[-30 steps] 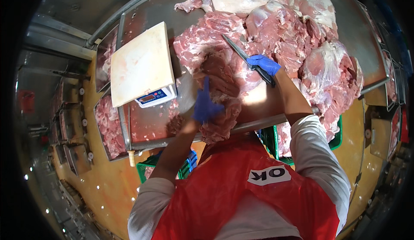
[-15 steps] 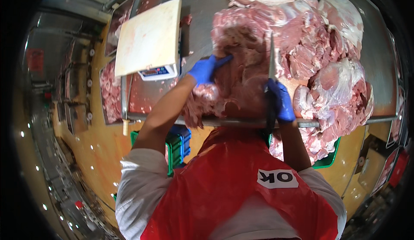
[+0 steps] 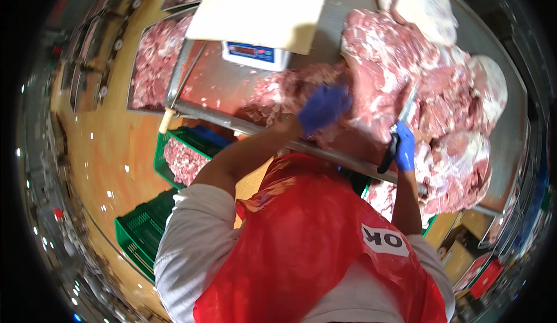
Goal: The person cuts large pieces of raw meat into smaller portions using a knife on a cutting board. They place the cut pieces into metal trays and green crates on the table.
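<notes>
My right hand, in a blue glove, is closed around the black handle of a knife. Its narrow blade points away from me, over the edge of a large slab of raw pink meat. Motion smears my left hand, also gloved in blue, above the table's near side. Beneath and beside it are a darker blurred piece of meat and a heap of trimmings; its fingers are too blurred to read. More raw cuts with whitish skin and fat are piled right of the knife.
A scale bearing a white board stands at the left of the metal table. A rod with a pale handle lies at the corner. Green crates and a meat-filled tray are to the left.
The view has turned, shifting the scale and table rightward. My left hand has swept away from the slab toward the trimmings. The knife, upright before, now leans right, still in my right hand.
</notes>
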Motion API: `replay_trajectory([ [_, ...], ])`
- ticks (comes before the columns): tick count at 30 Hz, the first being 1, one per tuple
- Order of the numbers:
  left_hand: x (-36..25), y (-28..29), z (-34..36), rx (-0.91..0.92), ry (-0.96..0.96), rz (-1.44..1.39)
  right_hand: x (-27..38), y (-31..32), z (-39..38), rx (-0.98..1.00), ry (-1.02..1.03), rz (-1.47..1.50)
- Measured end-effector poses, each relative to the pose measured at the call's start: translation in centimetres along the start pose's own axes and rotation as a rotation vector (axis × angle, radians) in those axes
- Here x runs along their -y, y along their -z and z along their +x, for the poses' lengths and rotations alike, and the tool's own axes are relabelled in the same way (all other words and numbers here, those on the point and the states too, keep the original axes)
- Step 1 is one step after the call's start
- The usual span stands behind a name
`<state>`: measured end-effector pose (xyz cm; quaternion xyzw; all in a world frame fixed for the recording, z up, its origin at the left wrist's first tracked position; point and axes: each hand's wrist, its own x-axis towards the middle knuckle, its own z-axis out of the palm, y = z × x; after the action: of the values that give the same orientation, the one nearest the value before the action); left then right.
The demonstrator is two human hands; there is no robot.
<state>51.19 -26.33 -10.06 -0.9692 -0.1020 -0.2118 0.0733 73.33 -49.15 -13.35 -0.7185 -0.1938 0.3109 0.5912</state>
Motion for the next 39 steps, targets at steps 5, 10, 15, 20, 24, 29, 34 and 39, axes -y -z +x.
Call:
replay_trajectory([
  [5, -0.4, 3.9, -15.8, 0.245, 0.598, -0.408, 0.7, -0.2, -1.9, 0.082, -0.169, 0.116],
  [10, 5.6, 5.5, -15.0, 0.391, 0.719, -0.178, -0.1, 0.0, -1.8, 0.105, -0.202, 0.137],
  [15, 5.8, 0.4, -13.6, 0.320, 0.704, -0.052, -1.5, 0.4, 0.3, 0.103, -0.109, 0.220],
  [20, 6.6, 2.0, -10.3, 0.350, 0.883, 0.037, 1.4, -2.4, -2.1, -0.057, -0.279, 0.576],
  [24, -0.4, 4.8, -10.3, 0.201, 0.515, -0.476, 9.0, -4.4, -2.7, 0.124, -0.473, 1.102],
  [29, -8.2, -2.0, -8.4, 0.319, 0.593, -1.610, 9.8, -6.6, -1.8, 0.191, -0.439, 0.776],
  [34, -9.6, -2.2, 0.0, -0.040, 1.623, -2.405, 4.9, -0.1, -3.2, 0.359, -0.274, 0.050],
  [39, -7.6, -5.2, -1.4, 0.028, 1.927, -1.882, 10.0, 3.1, 5.7, 0.247, 0.504, -0.581],
])
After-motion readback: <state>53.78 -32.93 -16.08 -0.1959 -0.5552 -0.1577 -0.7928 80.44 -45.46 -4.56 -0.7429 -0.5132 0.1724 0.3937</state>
